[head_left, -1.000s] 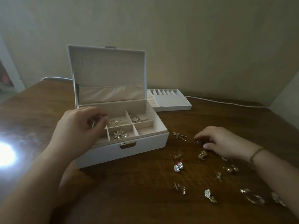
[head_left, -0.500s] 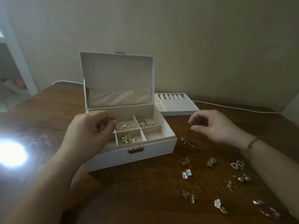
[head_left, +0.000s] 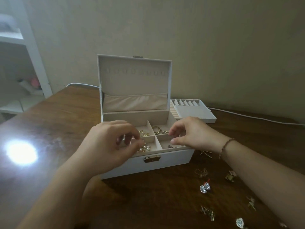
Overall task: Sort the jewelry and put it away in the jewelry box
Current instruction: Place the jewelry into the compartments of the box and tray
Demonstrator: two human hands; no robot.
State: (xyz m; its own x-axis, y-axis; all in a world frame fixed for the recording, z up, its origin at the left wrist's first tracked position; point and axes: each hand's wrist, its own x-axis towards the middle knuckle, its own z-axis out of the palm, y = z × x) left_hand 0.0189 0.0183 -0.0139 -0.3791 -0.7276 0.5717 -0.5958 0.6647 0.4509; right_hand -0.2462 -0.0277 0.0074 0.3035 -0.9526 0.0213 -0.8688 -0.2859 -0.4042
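Nearest, loose jewelry: small earrings lie scattered on the wooden table (head_left: pixel 66 116) in front of and to the right of the box, among them a silver pair (head_left: pixel 204 187) with a red speck, a gold cluster (head_left: pixel 207 212) and a pale rose-shaped piece (head_left: pixel 240 222) at the lower edge.
Right forearm: crosses above those pieces, a thin beaded bracelet (head_left: pixel 225 147) on the wrist.
Jewelry box: the white jewelry box (head_left: pixel 173 160) stands in the middle of the table, lid upright, a brass clasp (head_left: pixel 152 158) on its front wall.
Left hand: the left hand (head_left: pixel 107 146) hovers over the front-left part of the box, fingers curled with the tips drawn together; whether they pinch something cannot be told, as that spot is blurred.
Right hand: the right hand (head_left: pixel 192 133) hangs over the front-right compartment, thumb and forefinger parted, fingers loose, holding nothing.
Front compartments: pearl and gold pieces (head_left: pixel 144 148) lie in the left one, a small dark piece (head_left: pixel 170 146) in the right one, below the right fingertips.
Back compartments: a gold chain piece (head_left: pixel 157 129) lies in the right one, more gold pieces (head_left: pixel 143 133) in the left.
Behind the box: a white ring tray (head_left: pixel 194 111) sits just to the right rear.
Farthest: a white cable (head_left: pixel 255 117) runs along the table's back edge near the wall.
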